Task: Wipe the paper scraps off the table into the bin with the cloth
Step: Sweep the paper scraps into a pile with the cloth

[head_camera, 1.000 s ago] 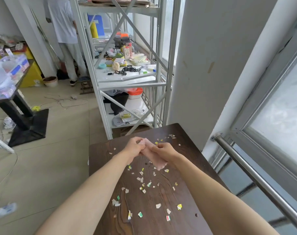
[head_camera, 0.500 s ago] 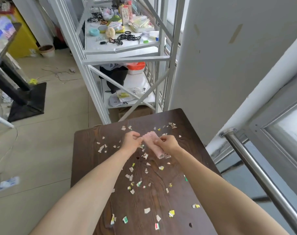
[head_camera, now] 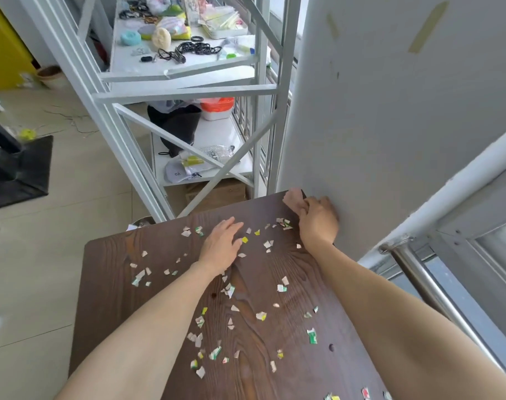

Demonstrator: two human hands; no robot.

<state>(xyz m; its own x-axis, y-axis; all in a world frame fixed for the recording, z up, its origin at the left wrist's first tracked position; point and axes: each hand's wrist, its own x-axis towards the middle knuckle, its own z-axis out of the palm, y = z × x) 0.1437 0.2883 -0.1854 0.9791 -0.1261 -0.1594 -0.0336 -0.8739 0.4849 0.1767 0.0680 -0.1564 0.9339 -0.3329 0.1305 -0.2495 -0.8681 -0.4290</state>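
Bright, even daylight enters from the frosted window (head_camera: 500,249) at three o'clock. Shadows are soft; edges bow with wide-angle distortion; slight blur softens the picture.

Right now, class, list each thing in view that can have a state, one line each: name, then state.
cloth: bunched, pressed at the table's far right corner
right hand: closed on the cloth
left hand: open, flat on the table
paper scraps: scattered, not yet wiped off
table: littered

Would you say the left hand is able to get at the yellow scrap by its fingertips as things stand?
Probably yes: the left hand lies flat and open on the table, and the yellow scrap sits just beside its fingertips with nothing between them.
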